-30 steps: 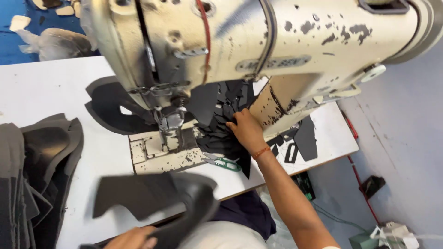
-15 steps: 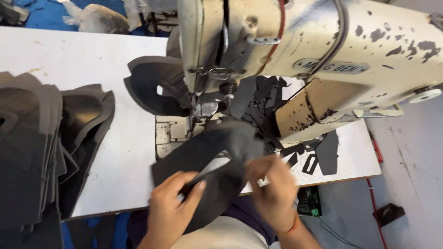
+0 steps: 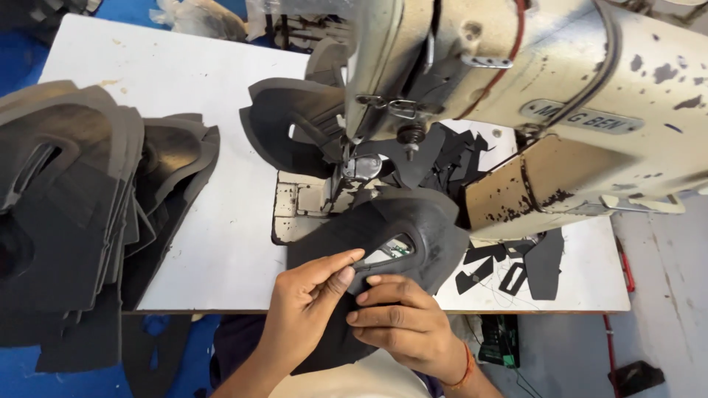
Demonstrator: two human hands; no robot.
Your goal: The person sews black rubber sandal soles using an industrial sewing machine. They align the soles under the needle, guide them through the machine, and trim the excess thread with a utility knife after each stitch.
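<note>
While both hands meet at the near edge of the white table, I see them working on one black shoe-upper piece. My left hand pinches the inner edge of this piece between thumb and forefinger, just beside its cut-out opening. My right hand lies under and beside the same edge, with the fingers held together and slightly curled over the material; I cannot tell if the thumb grips from below. The piece is curved, partly on the table and partly hanging over the edge toward my body, and its far side reaches close to the needle area of the old cream sewing machine. Behind the needle lies another black piece. On the left stands a stack of similar black pieces. Small black offcuts lie on the table under the machine arm, to the right.
</note>
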